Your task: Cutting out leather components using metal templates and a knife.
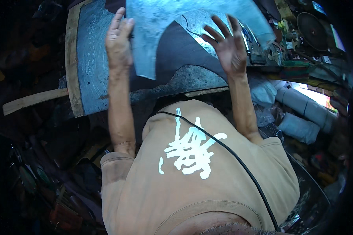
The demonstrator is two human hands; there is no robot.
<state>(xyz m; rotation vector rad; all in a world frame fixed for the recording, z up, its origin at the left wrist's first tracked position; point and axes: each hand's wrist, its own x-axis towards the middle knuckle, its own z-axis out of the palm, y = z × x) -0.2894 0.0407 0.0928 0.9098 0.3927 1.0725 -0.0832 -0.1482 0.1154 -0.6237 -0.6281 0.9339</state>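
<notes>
My left hand [119, 45] is at the left edge of a large pale blue sheet [145, 39] with a curved cut-out. Its fingers are stretched upward, and the thumb lies against the sheet's edge. My right hand [231, 53] is raised with fingers spread, holding nothing, near the sheet's curved inner edge. The sheet's right end is blurred by motion. Beneath it, a dark, flat piece of material [184, 53] with curved edges lies on the blue-grey worktop [92, 58]. Whether the sheet touches the dark piece cannot be made out.
A wooden strip [72, 58] edges the worktop's left side, and a wooden slat [35, 101] juts out leftward. Tools and small items crowd the right end near a round dark disc [312, 31]. Pale wrapped rolls [302, 103] lie lower right. A black cable [239, 158] crosses my shirt.
</notes>
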